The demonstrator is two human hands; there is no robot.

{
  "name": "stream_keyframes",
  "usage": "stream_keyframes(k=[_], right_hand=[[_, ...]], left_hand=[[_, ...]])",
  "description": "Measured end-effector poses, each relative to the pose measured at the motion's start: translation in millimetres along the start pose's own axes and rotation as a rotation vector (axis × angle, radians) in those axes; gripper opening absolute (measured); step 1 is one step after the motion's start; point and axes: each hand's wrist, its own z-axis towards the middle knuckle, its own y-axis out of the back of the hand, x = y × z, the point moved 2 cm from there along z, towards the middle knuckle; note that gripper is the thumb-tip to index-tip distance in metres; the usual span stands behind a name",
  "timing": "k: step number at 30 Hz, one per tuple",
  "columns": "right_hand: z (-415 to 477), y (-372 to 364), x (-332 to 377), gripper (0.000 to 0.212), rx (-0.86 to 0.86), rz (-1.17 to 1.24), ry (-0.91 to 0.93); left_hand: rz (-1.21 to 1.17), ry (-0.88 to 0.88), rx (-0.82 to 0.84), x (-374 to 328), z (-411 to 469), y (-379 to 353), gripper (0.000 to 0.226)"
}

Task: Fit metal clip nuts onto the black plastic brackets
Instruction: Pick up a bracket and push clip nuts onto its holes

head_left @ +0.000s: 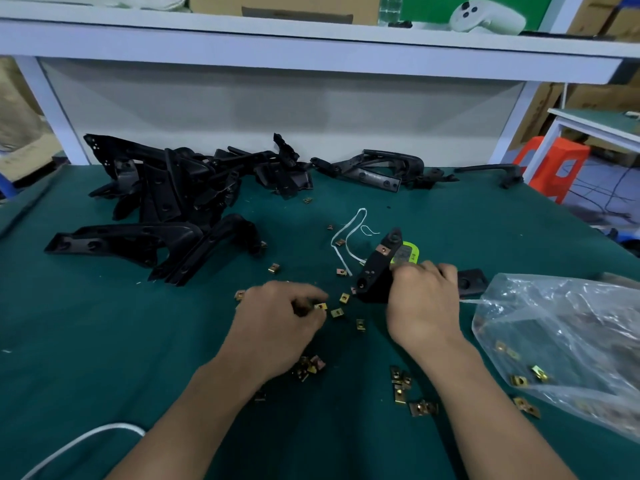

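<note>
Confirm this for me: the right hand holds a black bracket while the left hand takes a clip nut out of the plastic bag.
One thing is wrong. The left hand pinches a clip nut among the loose ones on the green mat, not in the plastic bag, which lies beyond the right hand. The right hand does hold the black bracket. The head view shows it.

One head-worn wide-angle camera looks forward and down across the green bench mat (104,341) toward the white back panel (277,109). The left hand (277,306) and right hand (422,303) sit close below it, mid-frame. The overhead shelf (311,39) bows along the top edge, probably from lens distortion.
</note>
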Motion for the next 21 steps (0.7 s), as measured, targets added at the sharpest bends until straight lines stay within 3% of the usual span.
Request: stream_keyframes(k=[4,7,12,17,19,21], right_hand=[[0.1,-3.2,0.3,0.031,-0.003,0.018,-0.010],[-0.8,-6.8,3.5,0.028,0.006,0.025,0.004],[0.5,-8.2,4.3,0.027,0.004,0.057,0.022],[0.4,-10.4,6.0,0.032,-0.037,0.106,0.043],[1.1,-12.5,5.7,0.035,-0.033,0.135,0.056],[2.2,-14.1,7.2,0.034,-0.013,0.141,0.074]], left_hand=[[0.180,-0.255,0.068,-11.6,-2.8,-26.8,0.025],[0.275,-0.337,0.100,-18.5,-1.0,-41.5,0.028],[0.330,-0.271,0.072,-16.9,3.4,-46.5,0.023],[0.295,-0.152,-0.187,-19.1,-8.7,-36.2,0.023],[0.153,-0.092,-0.248,-15.8,-8.5,-30.7,0.027],[-0.157,0.019,-0.209,-10.1,-5.4,-28.2,0.023]])
